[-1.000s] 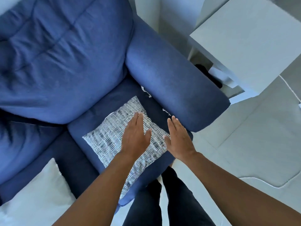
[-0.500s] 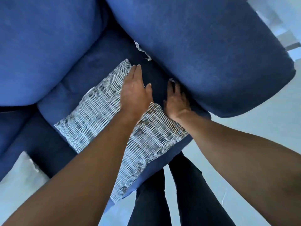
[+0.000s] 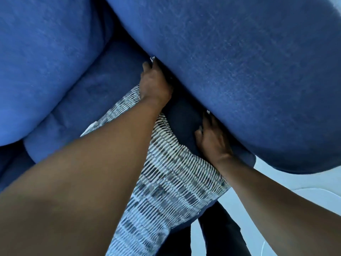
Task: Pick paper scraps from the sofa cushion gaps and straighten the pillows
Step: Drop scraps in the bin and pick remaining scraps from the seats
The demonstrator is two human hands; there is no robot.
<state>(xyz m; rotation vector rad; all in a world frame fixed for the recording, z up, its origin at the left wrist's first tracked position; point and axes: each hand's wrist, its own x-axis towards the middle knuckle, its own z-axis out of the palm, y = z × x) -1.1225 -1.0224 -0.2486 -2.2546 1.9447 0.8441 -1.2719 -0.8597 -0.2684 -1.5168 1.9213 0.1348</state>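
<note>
left grip [image 3: 154, 81] pinching paper scrap [image 3: 152, 59], right grip [image 3: 212, 139] fingertips hidden in sofa gap

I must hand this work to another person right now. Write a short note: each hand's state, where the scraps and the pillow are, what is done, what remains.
Left hand: fingertips at a white paper scrap in the gap between the seat cushion and the armrest; whether it is pinched, I cannot tell.
Right hand: fingers pushed into the same gap, nearer the front, beside a small white scrap; the grip is hidden.
Patterned pillow: lies flat and crooked on the seat, under the left forearm.
Done: both hands have arrived at the gap.
Left: pull out both scraps, then straighten the pillow.
</note>
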